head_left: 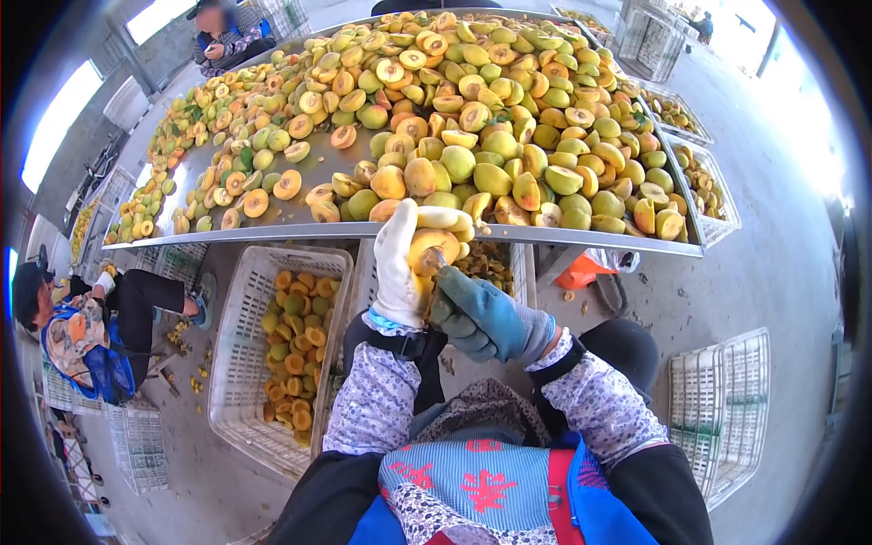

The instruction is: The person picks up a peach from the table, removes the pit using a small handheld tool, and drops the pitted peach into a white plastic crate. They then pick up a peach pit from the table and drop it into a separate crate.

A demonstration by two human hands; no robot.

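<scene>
My left hand [400,268], in a white glove, holds a yellow-orange fruit [434,247] just below the edge of the metal table [318,232]. My right hand [480,316], in a blue-grey glove, grips a small tool [432,262] whose tip is pressed into the fruit. The tool's blade is hidden inside the fruit. Both hands are close together, above a white crate [521,272] that stands between my knees.
The table is heaped with several whole and halved yellow-green fruits [472,118]. A white crate [238,363] of fruit halves stands at my left, an empty crate [722,409] at my right. One person [82,327] sits at the left, another person [225,36] at the far end.
</scene>
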